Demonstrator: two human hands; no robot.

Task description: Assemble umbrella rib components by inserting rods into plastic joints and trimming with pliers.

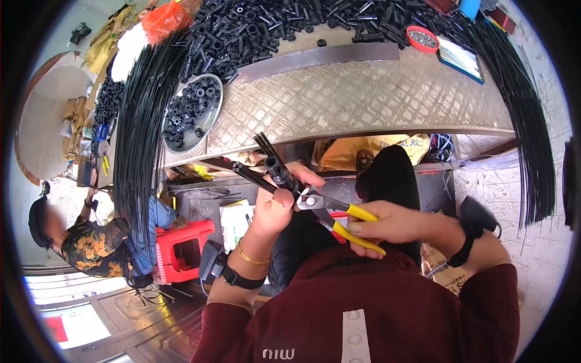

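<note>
My left hand [272,210] is closed around a black tubular plastic fitting [278,171] with a ringed end. Several thin black rods [247,173] stick out beside the fitting, toward the table. In my right hand [388,222] are pliers with yellow handles [362,213], the fingers wrapped round the grips. The metal pliers' head [311,201] meets the near end of the held piece, next to my left fingers. Exactly what lies between the jaws is hidden. Both hands are over my lap, in front of the table edge.
Black plastic parts [254,30] are heaped on the patterned table [363,100]. A metal strip [321,58] fronts them. A bowl [200,132] of black rings stands left, between long rods [139,109] and the middle; more rods [523,121] hang right. A person [91,245] sits left, near a red stool [181,251].
</note>
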